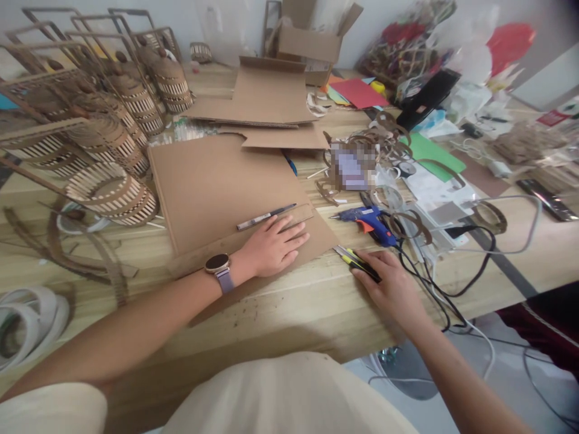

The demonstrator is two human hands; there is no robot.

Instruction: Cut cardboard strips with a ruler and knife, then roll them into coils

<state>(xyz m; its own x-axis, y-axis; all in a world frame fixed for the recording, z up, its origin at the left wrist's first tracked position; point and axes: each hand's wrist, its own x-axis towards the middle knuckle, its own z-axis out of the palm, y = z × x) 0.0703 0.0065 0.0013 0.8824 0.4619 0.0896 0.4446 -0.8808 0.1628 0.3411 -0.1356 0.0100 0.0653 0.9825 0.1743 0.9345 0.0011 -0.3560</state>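
Note:
A flat brown cardboard sheet (203,181) lies on the wooden table in front of me. My left hand (278,244) rests flat on its near part, fingers spread, over a narrow cardboard strip (303,216). Just beyond those fingers a pen (266,217) lies on the sheet. At the sheet's right corner my right hand (391,283) is closed around a yellow and black utility knife (357,262). The knife's tip points left toward the cardboard edge. A blue glue gun (368,223) lies beyond the right hand.
Several woven lantern-like baskets (131,102) crowd the left side. White tape rolls (31,325) sit at the near left. More cardboard (271,90) is stacked behind the sheet. Black cables (474,277), curled strips (414,226) and green paper (434,157) clutter the right.

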